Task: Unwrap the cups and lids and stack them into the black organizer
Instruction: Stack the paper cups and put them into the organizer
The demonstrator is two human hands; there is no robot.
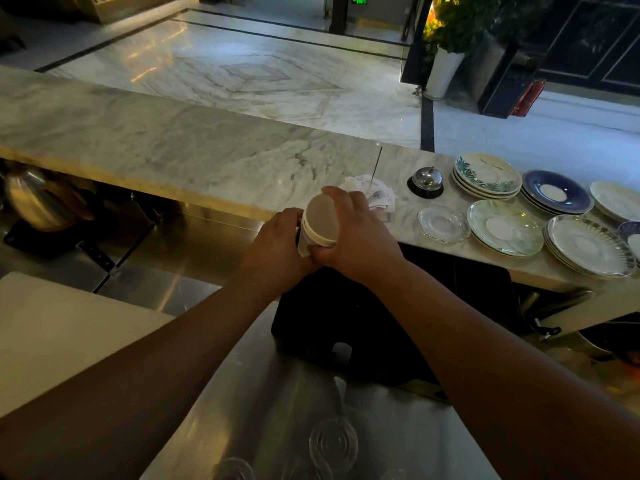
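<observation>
A long marble table (180, 140) runs across the view, with a steel worktop below it and the black organizer (349, 327) standing on that worktop, directly beneath the hands. To the right, saucers (486, 174) are spread in low piles on the marble, beside a small service bell (425, 181) and a spike of paper slips (375, 192).

A short stack of pale cups (319, 221) is held above the organizer, tilted so the open mouth faces the camera. The left hand (277, 244) is closed around the lower side of the stack, and the right hand (356, 233) is wrapped over the top, its fingers (337, 195) curled round the rim. Whether any wrapping remains on the cups cannot be told.

For the step in hand, the stack is best kept square between both hands, lined up over an organizer slot and lowered base first, so that no cup slips out of the nest.

No brand or label can be read on the cups; faint lettering on the top leaf-patterned saucer is too small to read.
</observation>
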